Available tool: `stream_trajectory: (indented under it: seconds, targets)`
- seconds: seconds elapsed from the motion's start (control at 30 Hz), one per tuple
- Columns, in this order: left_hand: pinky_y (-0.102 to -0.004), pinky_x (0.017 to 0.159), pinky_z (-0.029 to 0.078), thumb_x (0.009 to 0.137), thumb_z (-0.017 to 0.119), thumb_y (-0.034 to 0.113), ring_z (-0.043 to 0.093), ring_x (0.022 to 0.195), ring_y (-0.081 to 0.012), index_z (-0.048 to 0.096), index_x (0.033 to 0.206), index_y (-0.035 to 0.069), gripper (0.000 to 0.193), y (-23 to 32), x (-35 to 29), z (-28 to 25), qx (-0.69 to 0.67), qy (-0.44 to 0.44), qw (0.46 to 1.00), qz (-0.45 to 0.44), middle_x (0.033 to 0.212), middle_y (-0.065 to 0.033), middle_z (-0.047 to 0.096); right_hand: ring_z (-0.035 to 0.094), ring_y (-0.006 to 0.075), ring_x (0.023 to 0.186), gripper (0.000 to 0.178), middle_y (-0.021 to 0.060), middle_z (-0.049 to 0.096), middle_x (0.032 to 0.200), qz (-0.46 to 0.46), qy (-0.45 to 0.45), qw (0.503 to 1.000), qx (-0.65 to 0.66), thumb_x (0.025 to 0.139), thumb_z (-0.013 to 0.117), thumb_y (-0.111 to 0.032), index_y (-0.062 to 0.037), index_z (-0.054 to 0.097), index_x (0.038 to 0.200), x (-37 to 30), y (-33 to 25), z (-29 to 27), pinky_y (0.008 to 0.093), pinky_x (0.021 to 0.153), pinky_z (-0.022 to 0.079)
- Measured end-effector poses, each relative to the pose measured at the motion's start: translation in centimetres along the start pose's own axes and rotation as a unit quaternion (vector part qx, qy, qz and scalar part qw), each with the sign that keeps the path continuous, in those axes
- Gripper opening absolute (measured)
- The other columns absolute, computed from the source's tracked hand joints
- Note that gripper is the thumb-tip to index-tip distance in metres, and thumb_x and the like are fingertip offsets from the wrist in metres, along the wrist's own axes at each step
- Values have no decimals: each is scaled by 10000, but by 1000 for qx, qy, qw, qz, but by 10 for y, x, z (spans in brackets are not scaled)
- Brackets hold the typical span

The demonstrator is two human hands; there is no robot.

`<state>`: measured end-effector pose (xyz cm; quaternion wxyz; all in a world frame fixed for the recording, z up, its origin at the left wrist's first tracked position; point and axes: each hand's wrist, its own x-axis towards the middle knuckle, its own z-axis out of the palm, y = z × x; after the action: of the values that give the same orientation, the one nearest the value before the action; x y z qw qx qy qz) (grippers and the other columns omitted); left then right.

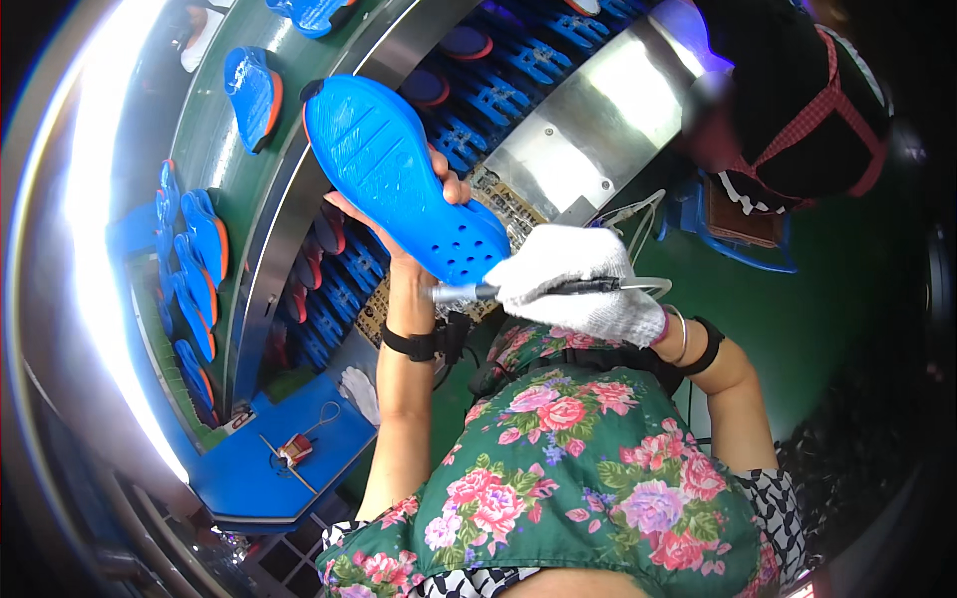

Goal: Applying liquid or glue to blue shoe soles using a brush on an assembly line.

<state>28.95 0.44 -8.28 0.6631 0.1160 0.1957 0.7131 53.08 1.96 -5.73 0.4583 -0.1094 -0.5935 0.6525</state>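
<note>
A blue insole point(374, 149) with an orange edge is tilted up in front of me, its ridged, perforated underside showing. My bare left hand point(397, 247) holds it from behind, fingers curled round its right edge by the waist. In my right hand point(578, 274), covered by a white knit glove, is a slim corded pen-like tool point(464, 294) with a dark grip and a metal end. The metal end points left, just below the insole's holed end; whether they touch, I cannot tell.
A green conveyor belt point(214, 105) curves along the left, carrying several blue insoles point(252, 95). Beneath its metal edge stand racks of more insoles point(488, 100). A blue table point(234, 473) is lower left. Another person point(797, 100) is at the upper right, near a blue stool point(743, 254).
</note>
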Motion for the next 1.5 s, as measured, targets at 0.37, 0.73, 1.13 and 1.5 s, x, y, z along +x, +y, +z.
stream_trajectory:
  seconds: [0.37, 0.73, 1.13, 1.5]
  targets:
    - [-409, 598, 520, 668, 503, 980, 633, 689, -351, 443, 1406, 46, 1193, 16, 22, 2, 74, -64, 987, -125, 1048, -222, 591, 709, 270, 840, 136, 95, 760, 977, 6, -96, 995, -4, 787, 800, -46, -76, 778, 917, 7, 1, -8, 361, 746, 575]
    - [-584, 769, 618, 703, 409, 966, 700, 959, -427, 399, 1495, -7, 1255, 25, 44, -11, 78, -19, 954, -289, 1200, -312, 628, 697, 259, 854, 250, 110, 755, 1068, -71, -223, 971, -42, 785, 782, -56, -96, 779, 1032, 41, 11, -25, 355, 712, 560]
    - [-511, 908, 591, 1003, 391, 666, 684, 1075, -396, 506, 1403, -31, 812, -5, 14, -40, -20, 54, 972, -227, 1239, -269, 649, 739, 259, 942, 173, 164, 759, 978, 106, 50, 989, -87, 770, 771, 66, 11, 766, 935, 44, 10, -47, 369, 862, 572]
    - [-422, 847, 634, 1043, 515, 399, 696, 1092, -357, 453, 1494, 54, 571, -26, -25, -22, 232, 68, 925, -293, 1365, -185, 624, 736, 250, 876, 180, 103, 766, 943, -68, -29, 967, -242, 779, 799, -28, -56, 772, 955, 46, 4, -60, 365, 784, 583]
